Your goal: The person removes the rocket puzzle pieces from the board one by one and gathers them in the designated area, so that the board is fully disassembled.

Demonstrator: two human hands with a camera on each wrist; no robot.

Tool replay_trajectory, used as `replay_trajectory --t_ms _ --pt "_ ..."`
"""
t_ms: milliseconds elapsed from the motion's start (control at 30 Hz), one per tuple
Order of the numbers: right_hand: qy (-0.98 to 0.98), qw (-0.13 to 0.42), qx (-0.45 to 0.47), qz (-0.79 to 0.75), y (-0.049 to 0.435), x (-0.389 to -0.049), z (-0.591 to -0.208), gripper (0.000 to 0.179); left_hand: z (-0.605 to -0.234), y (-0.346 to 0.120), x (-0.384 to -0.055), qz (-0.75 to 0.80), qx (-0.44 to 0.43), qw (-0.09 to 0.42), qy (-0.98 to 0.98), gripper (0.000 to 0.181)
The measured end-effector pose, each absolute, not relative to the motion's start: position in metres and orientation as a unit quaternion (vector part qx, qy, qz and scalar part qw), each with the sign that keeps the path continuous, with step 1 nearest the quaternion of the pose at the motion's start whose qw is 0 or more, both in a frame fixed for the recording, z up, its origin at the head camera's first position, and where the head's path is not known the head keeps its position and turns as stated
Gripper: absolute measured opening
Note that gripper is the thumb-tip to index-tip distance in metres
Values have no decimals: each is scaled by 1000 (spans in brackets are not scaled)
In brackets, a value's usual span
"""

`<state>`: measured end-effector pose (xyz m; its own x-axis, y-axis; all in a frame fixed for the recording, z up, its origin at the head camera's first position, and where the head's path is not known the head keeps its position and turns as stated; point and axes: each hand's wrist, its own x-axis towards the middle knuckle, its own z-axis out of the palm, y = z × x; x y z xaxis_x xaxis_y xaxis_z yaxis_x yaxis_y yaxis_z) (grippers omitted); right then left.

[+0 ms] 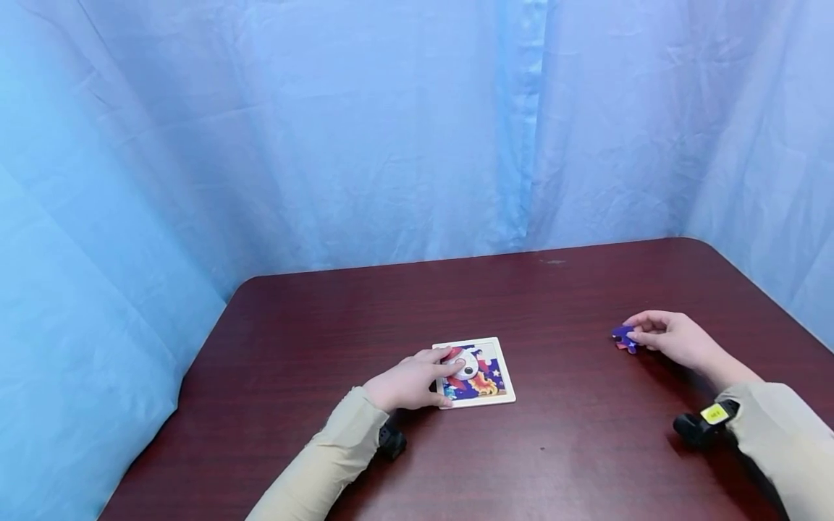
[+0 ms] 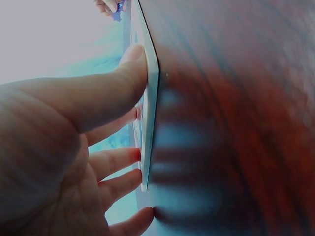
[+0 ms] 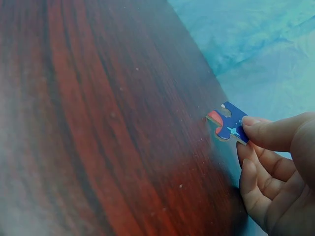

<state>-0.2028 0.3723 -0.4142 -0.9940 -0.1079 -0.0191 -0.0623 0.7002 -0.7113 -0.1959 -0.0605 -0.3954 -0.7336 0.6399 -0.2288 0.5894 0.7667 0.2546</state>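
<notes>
A square jigsaw puzzle (image 1: 491, 376) in a pale frame lies flat on the table, showing a white rocket with orange flames on dark blue. My left hand (image 1: 413, 380) rests on its left side, thumb at the near edge and fingers over the picture. In the left wrist view the thumb (image 2: 113, 91) touches the frame's edge (image 2: 153, 73). Off to the right, my right hand (image 1: 674, 340) pinches a purple-blue puzzle piece (image 1: 624, 336) between thumb and fingers. From the right wrist, that piece (image 3: 235, 125) shows a pale star and a red part, held slightly tilted.
The dark red-brown wooden table (image 1: 547, 463) has rounded far corners. Light blue curtains (image 1: 391, 145) hang behind it and along both sides. Each wrist wears a black camera strap (image 1: 700, 427).
</notes>
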Motion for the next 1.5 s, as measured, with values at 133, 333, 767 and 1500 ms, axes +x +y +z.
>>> replay_trajectory --t_ms 133,333,767,1500 --pt "931 26 -50 -361 373 -207 -414 27 -394 -61 -196 87 330 151 928 70" --pt "951 9 -62 -304 371 -212 -415 22 -396 -61 -196 92 327 153 928 71" --pt "966 -9 -50 -255 362 -211 -419 19 -400 -61 -195 96 322 161 928 71" --pt "964 -33 -30 -263 359 -206 -420 15 -399 -61 -196 91 326 158 928 70"
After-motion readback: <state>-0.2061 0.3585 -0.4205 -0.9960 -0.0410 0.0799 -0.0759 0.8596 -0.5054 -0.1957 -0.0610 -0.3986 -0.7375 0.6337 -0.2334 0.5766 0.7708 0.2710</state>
